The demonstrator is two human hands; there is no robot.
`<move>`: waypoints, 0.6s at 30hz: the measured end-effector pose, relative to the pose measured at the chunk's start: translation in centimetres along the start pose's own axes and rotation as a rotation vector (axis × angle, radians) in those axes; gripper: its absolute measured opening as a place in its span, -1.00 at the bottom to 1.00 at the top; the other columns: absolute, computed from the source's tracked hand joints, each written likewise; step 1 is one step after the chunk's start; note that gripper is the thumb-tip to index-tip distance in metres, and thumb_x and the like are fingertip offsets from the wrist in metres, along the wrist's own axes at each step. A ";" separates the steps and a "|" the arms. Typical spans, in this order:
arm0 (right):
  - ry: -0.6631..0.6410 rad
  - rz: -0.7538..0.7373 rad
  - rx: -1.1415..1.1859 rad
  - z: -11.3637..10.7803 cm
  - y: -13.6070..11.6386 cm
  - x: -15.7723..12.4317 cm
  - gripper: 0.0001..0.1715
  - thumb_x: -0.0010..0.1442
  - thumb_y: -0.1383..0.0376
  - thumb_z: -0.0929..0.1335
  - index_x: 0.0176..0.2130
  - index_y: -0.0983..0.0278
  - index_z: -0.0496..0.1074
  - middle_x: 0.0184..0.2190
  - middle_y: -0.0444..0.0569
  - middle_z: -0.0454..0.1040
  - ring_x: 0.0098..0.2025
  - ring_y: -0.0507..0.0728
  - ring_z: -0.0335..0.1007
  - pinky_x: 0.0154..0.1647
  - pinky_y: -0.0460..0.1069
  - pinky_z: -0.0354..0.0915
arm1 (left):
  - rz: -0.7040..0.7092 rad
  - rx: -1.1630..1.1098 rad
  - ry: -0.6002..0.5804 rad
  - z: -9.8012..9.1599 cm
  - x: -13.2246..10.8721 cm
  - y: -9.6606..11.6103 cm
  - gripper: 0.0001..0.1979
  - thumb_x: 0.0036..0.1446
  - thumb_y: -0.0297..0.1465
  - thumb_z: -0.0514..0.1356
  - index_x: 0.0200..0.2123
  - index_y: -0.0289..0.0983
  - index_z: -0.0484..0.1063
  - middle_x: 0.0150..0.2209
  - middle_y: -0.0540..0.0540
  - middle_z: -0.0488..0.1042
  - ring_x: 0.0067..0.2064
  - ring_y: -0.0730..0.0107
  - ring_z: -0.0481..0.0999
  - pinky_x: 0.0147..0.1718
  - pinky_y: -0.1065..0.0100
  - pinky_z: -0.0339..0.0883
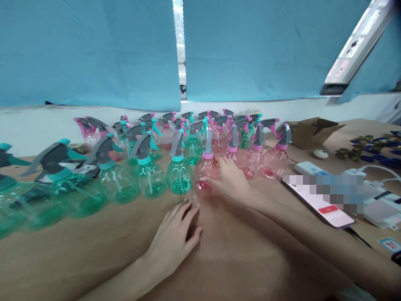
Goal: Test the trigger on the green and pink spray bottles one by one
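Note:
My right hand (230,179) is wrapped round the right side of a clear pink spray bottle (205,170) with a grey trigger head, thumb in front and fingers partly hidden behind it. Just left of that bottle stands a green one (179,177) with a teal collar. My left hand (177,234) rests on the brown table (232,259) in front of the bottles, fingers apart, holding nothing. More green bottles (118,184) line up to the left, and pink ones (272,162) stand to the right. Behind them are further rows of both colours, all upright.
At the right lie a phone (326,205) with a cable, a white power strip (384,207) and a white box (308,168). An open cardboard box (313,131) and blue and brass-coloured pieces (376,146) are farther back. Blue sheets (94,50) cover the windows.

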State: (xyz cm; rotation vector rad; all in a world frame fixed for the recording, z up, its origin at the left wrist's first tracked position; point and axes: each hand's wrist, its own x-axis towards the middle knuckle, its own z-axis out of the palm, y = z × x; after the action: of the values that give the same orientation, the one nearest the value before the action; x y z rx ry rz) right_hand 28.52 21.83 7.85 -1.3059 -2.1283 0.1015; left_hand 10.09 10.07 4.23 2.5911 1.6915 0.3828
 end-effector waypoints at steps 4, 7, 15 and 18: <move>-0.013 0.044 -0.035 0.0 -0.3 0.4 -0.30 0.07 -0.03 0.35 0.05 0.34 0.22 -0.04 0.17 0.39 0.02 0.33 0.28 -0.10 0.17 0.26 | 0.004 0.004 -0.005 0.0 0.1 0.0 -0.54 0.20 -0.26 0.00 0.12 -0.33 0.23 0.15 -0.28 0.28 0.18 0.03 0.23 0.08 -0.03 0.19; -0.018 0.061 -0.046 0.0 -0.4 0.5 -0.32 0.09 -0.01 0.34 0.06 0.34 0.21 -0.04 0.19 0.40 0.00 0.35 0.31 -0.12 0.17 0.27 | 0.005 0.004 -0.002 -0.1 0.1 0.0 -0.55 0.20 -0.27 0.00 0.12 -0.33 0.23 0.14 -0.29 0.29 0.17 0.03 0.24 0.08 -0.03 0.20; -0.063 0.114 -0.009 0.0 -0.8 0.2 -0.17 0.11 0.02 0.32 0.22 0.31 0.01 0.06 0.22 0.34 0.00 0.38 0.34 -0.13 0.21 0.28 | 0.013 0.000 0.000 -0.3 0.2 0.1 -0.57 0.21 -0.28 0.00 0.11 -0.32 0.25 0.13 -0.27 0.30 0.17 0.05 0.24 0.08 -0.01 0.20; -0.018 0.068 0.021 -0.4 -0.5 -0.5 -0.16 0.11 0.04 0.32 0.24 0.32 -0.01 0.11 0.21 0.29 -0.02 0.37 0.36 -0.13 0.20 0.28 | 0.009 -0.006 0.014 -0.3 0.1 0.1 -0.57 0.21 -0.28 0.00 0.11 -0.30 0.25 0.13 -0.26 0.31 0.16 0.07 0.26 0.08 0.00 0.21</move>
State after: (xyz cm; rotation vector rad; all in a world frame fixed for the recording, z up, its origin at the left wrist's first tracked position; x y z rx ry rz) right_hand 28.51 21.07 8.09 -1.3709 -2.0929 0.1640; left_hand 10.15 10.07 4.60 2.5991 1.6807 0.4072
